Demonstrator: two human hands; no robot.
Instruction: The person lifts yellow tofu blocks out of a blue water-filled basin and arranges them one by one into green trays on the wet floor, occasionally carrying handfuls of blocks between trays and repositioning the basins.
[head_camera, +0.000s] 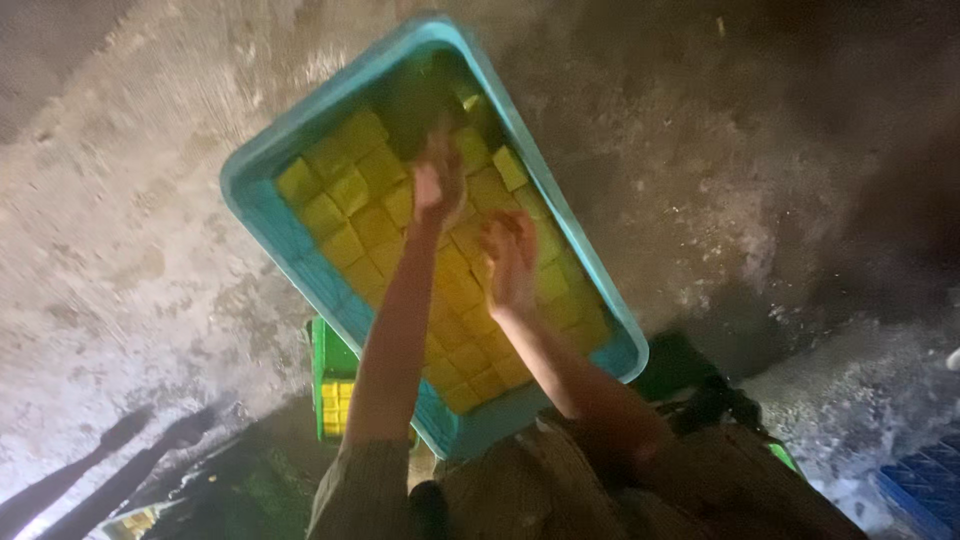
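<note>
A teal plastic crate (262, 205) sits on the wet ground, packed with several yellow square blocks (345, 190) in rows. My left hand (438, 180) reaches over the far part of the crate, blurred, its fingers bent down onto the blocks. My right hand (510, 262) hovers over the middle rows with the fingers spread, touching or just above the blocks. Whether either hand grips a block is hidden by blur.
A green crate (322, 375) with more yellow blocks (332, 405) sticks out from under the teal one at the near left. A blue crate (925, 490) is at the bottom right corner. The ground around is wet grey concrete.
</note>
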